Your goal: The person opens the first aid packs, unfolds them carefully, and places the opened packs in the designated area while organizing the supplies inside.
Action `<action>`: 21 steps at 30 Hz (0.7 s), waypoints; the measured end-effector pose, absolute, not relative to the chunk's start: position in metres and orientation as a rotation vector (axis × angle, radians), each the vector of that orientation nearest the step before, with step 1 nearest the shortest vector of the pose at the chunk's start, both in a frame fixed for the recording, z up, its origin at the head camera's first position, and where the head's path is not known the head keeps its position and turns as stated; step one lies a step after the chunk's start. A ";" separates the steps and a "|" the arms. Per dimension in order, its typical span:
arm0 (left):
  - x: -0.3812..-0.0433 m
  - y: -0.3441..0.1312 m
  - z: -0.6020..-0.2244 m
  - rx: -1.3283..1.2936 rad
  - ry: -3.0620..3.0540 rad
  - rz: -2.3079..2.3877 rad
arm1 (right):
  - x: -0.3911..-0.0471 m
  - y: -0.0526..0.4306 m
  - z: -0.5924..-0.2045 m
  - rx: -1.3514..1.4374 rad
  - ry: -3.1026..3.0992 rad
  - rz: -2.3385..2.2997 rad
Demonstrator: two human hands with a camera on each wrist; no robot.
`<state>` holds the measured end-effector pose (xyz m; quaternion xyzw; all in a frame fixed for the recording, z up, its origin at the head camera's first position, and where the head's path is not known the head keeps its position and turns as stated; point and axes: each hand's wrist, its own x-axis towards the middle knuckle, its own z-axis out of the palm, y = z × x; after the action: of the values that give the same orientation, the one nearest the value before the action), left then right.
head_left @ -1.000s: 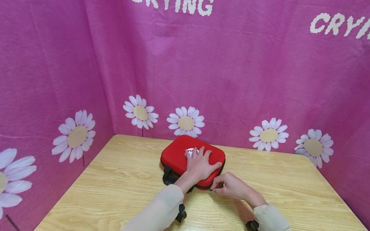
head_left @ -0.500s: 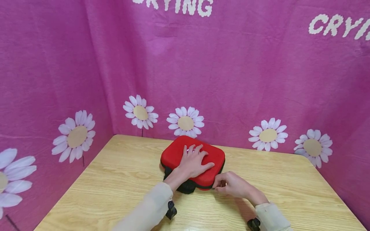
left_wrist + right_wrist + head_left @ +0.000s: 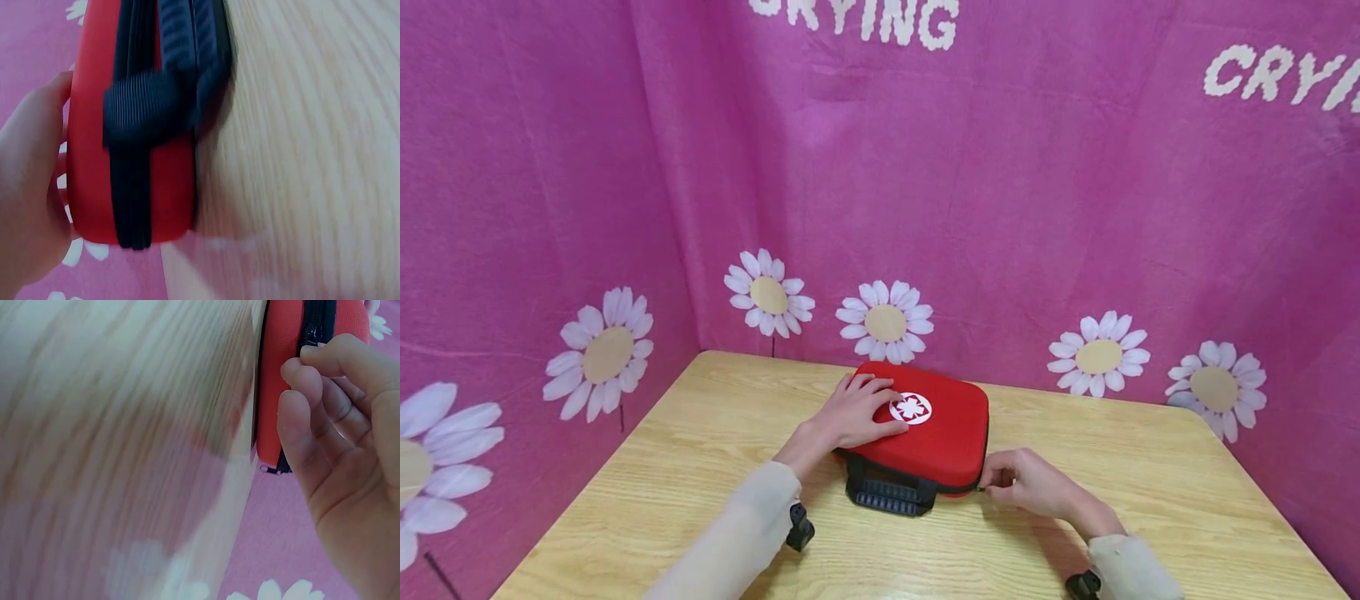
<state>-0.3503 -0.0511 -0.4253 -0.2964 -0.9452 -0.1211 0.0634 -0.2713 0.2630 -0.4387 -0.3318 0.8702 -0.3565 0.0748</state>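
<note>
A red first aid case point(image 3: 951, 417) with a white cross emblem point(image 3: 911, 408) lies flat on the wooden table. Its black handle point(image 3: 891, 495) faces the person. My left hand point(image 3: 852, 415) rests on the left part of the lid, fingers spread. At the near right corner, my right hand point(image 3: 1030, 483) pinches a small zipper pull point(image 3: 981, 489). Up close in the right wrist view, the thumb and fingers meet beside the black zipper point(image 3: 315, 328); they mostly hide the pull. Another small pull point(image 3: 270, 469) hangs at the case's edge there.
The wooden table point(image 3: 722, 517) extends around the case on every side. A pink cloth point(image 3: 1000, 167) with printed daisies and white lettering hangs behind and to the left. Dark wrist cameras point(image 3: 800, 527) sit at both sleeves.
The case has turned, so its handle now faces the near side. My left hand has slid left across the lid, uncovering the emblem. My right hand has shifted slightly right with the zipper pull.
</note>
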 end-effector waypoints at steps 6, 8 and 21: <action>-0.351 -0.062 -0.422 -0.959 -2.844 -0.385 | -0.271 0.275 -0.441 -0.957 2.636 -1.091; -0.351 -0.063 -0.422 -0.976 -2.843 -0.372 | -0.272 0.279 -0.442 -0.928 2.645 -1.100; -0.352 -0.063 -0.427 -1.151 -2.811 -0.424 | -0.286 0.295 -0.448 -0.712 2.907 -1.041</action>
<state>-0.3523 -0.0631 -0.4270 -0.3749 -0.9159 -0.1382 0.0375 -0.2860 0.2949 -0.4484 -0.2246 0.9173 -0.3284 -0.0138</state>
